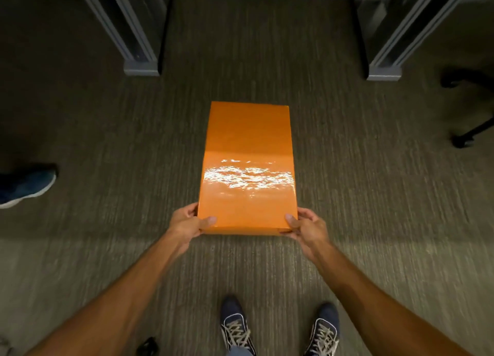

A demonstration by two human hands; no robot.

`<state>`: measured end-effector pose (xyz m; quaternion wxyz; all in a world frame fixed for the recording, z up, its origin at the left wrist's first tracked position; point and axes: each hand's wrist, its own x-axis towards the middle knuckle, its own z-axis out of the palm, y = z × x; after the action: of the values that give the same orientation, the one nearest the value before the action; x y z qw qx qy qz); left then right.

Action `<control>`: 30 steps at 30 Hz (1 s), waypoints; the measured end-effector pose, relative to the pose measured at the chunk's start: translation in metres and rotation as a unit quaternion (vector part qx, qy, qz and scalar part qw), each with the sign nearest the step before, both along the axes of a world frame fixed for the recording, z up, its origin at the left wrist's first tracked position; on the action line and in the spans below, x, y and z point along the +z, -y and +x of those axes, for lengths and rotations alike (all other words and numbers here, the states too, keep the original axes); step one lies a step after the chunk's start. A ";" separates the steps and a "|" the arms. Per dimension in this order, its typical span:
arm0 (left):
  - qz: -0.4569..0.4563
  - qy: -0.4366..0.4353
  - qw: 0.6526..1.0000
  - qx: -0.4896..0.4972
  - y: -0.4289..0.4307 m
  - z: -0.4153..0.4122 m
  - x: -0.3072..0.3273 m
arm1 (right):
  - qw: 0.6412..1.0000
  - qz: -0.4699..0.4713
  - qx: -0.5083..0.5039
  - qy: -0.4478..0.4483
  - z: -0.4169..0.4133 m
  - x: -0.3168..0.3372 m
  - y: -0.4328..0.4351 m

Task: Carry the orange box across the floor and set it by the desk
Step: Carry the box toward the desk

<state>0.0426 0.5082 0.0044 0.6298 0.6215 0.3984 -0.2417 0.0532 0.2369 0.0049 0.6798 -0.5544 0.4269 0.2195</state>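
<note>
Both forearms reach down from the bottom corners of the view, with 2 laced sneakers (280,329) planted on the carpet (107,141) between them. At the near end of the orange box (248,168), the left hand (187,224) clasps the left corner and the right hand (304,227) clasps the right one — each thumb lies on the glossy top while the fingers wrap the side and underside. Whether the box is resting on the carpet or held just above it, I cannot tell.

Its long axis points away from the person, toward the gap between 2 grey desk legs (139,48), near them but apart.

The grip sits only at the near end, so the far end has no support — if the load is heavy it could dip and pull out of the fingers. The wrapping looks slick, which would make a slip more likely. Off to the left, another person's blue shoe (26,184) stands well clear, and a chair base (467,109) sits at the right; a swing sideways could catch either.
</note>
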 end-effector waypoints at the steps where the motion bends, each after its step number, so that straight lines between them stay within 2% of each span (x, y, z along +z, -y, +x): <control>1: 0.002 0.001 1.000 0.006 -0.014 0.003 0.002 | 1.000 0.001 0.007 -0.001 0.006 0.001 -0.014; 9: 0.025 0.014 0.999 0.046 -0.089 0.046 0.008 | 0.998 -0.002 0.053 0.014 0.073 0.009 -0.094; 21: 0.024 0.030 0.996 0.078 -0.148 0.185 -0.025 | 0.994 -0.012 0.106 0.022 0.232 -0.017 -0.158; 25: 0.045 0.054 0.996 0.056 -0.166 0.224 -0.035 | 0.989 0.005 0.136 0.050 0.271 -0.032 -0.176; 30: 0.040 0.071 0.996 0.033 -0.198 0.257 -0.058 | 0.991 -0.006 0.122 0.055 0.311 -0.064 -0.206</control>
<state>0.2996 0.7064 -0.0537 0.6388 0.6483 0.3824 -0.1594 0.3638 0.4432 -0.0587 0.6675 -0.6173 0.3192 0.2673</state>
